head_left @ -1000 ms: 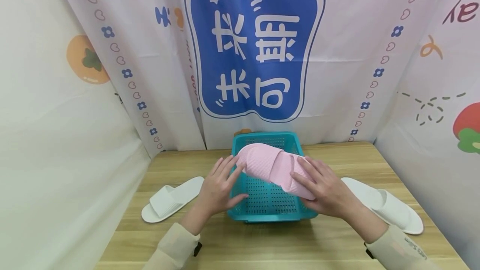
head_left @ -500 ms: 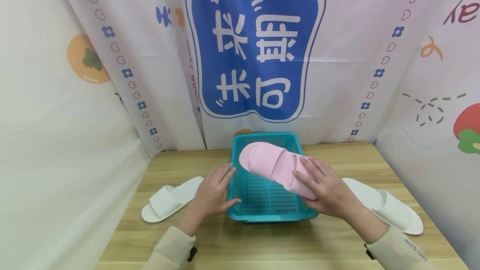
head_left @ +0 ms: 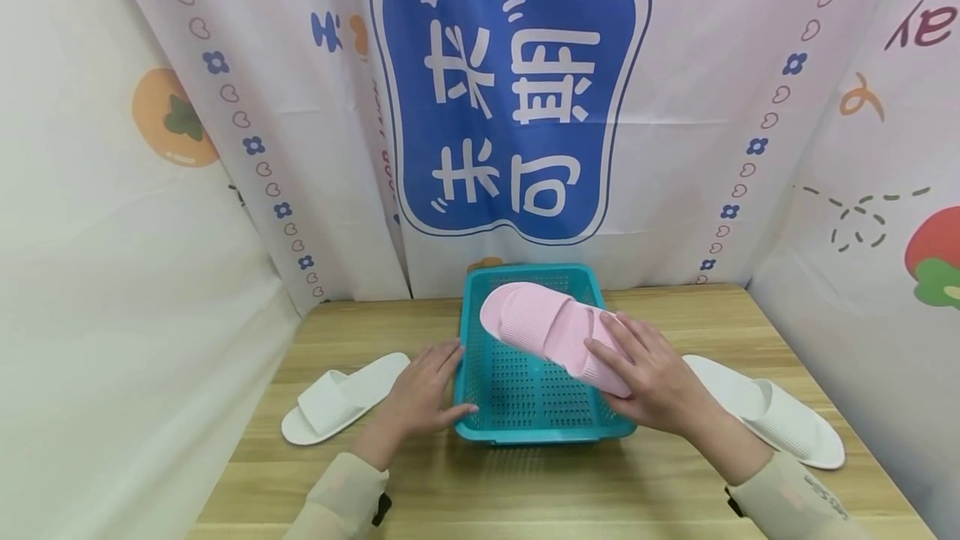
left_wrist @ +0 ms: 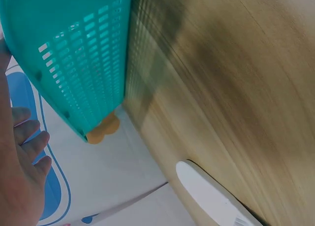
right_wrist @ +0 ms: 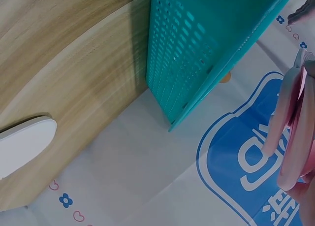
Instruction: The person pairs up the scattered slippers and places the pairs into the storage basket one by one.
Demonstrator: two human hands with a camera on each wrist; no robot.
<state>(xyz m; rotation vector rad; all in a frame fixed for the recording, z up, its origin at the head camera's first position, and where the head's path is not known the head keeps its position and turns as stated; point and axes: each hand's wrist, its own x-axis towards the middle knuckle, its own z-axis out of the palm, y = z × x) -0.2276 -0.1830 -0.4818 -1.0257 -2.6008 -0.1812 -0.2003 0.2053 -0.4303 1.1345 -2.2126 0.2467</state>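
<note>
My right hand (head_left: pixel 656 377) grips a pair of pink slippers (head_left: pixel 534 319) at the right end, holding them tilted above the teal basket (head_left: pixel 547 437). In the right wrist view the two pink soles (right_wrist: pixel 298 122) show as layers pressed together. Beside the basket's left rim is my left hand (head_left: pixel 422 394), its fingers extended and nothing held. Whether its fingertips touch the rim I cannot tell. A white slipper (head_left: pixel 326 407) lies to the left of that hand, and another white slipper (head_left: pixel 791 423) lies to the right, partly behind my right forearm.
The perforated basket stands on a wood-grain table (head_left: pixel 555 490), near its back edge. A printed curtain (head_left: pixel 675 190) hangs right behind it. White cloth walls (head_left: pixel 135 290) close in the left and right sides.
My left hand has drawn away from the pink slippers, moving left and down to the basket's left rim. The right hand with the slippers has barely shifted.
</note>
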